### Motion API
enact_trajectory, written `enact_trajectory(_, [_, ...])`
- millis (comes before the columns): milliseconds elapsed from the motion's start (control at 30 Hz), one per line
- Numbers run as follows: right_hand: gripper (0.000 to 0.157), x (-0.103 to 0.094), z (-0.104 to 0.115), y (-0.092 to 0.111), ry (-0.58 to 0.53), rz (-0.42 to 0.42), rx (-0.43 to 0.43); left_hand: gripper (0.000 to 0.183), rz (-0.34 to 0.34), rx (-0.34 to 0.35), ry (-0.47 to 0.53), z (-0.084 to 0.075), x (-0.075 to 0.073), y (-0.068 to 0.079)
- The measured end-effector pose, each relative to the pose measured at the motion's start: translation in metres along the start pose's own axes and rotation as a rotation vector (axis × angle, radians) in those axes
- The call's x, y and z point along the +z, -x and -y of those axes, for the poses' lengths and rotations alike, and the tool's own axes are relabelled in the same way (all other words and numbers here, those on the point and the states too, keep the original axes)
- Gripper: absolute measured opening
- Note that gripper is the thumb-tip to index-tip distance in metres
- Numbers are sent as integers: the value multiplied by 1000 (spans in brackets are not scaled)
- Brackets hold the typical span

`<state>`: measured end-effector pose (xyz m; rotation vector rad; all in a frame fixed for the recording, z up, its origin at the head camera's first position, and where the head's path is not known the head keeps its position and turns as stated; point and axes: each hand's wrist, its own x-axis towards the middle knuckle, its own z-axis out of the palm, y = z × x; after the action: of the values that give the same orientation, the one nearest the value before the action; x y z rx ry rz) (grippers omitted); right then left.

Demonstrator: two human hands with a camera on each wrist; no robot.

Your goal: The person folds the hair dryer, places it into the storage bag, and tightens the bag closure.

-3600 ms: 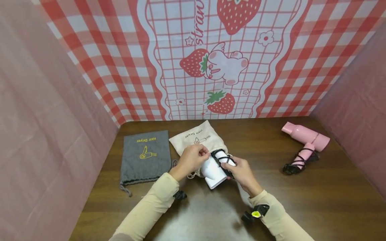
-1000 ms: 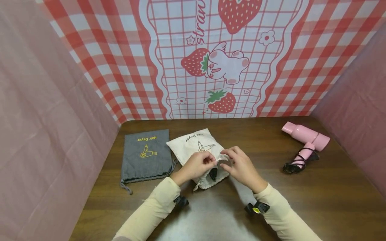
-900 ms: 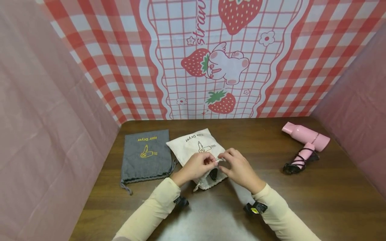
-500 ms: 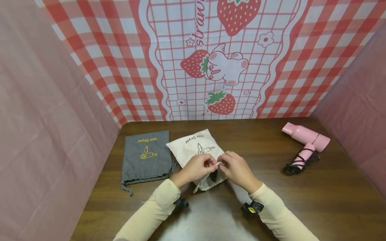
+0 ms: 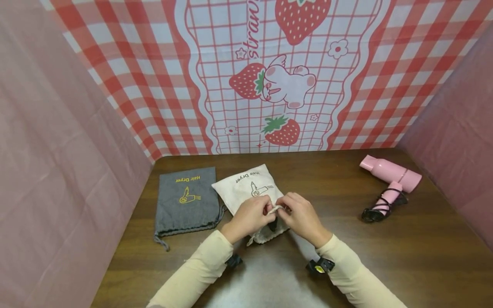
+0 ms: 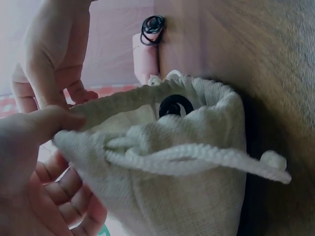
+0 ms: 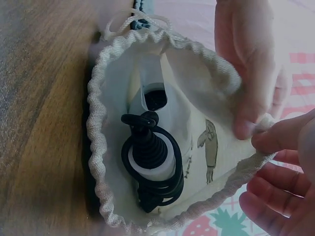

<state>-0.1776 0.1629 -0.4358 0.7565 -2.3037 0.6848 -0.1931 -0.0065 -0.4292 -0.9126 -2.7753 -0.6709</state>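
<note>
In the head view, a cream drawstring bag (image 5: 246,182) printed "Hair Dryer" lies mid-table, its mouth toward the person. My left hand (image 5: 252,216) pinches the upper rim of that mouth between thumb and fingers. Right beside it, my right hand (image 5: 302,218) pinches the same rim. Down inside the bag, the right wrist view shows a white hair dryer (image 7: 150,173) with its black cord (image 7: 179,152) wound in loops round the handle. A white drawstring (image 6: 197,155) hangs in a loop at the bag's side in the left wrist view.
A flat grey drawstring bag (image 5: 186,201) with yellow "Hair Dryer" print lies to the left. At the far right rests a pink hair dryer (image 5: 393,173), black cord wrapped on its handle. A red checked cloth (image 5: 161,85) backs the wooden table (image 5: 339,179).
The white hair dryer, earlier in my right hand at the bag's mouth, is now inside the bag. My right hand has since come down onto the rim and pinches it beside the left.
</note>
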Motion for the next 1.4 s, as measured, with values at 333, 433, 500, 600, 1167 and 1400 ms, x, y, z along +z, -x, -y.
enact_trajectory(333, [19,2,2,0,47,98,47,18,-57,36,39,0,0,4])
enact_trajectory(433, [20,1,1,1,75,100,59,18,-62,26,49,1,-1,5])
enact_trajectory(500, [20,1,-1,2,95,92,66,18,-66,16,57,1,-1,7])
enact_trajectory(600, [19,0,-3,4,117,82,70,17,-70,11,65,2,0,9])
enact_trajectory(1167, [21,1,-19,19,286,-20,169,17,-93,-52,24,11,1,31])
enact_trajectory(1400, [22,2,-31,26,315,-37,314,18,-59,-66,-8,17,-1,37])
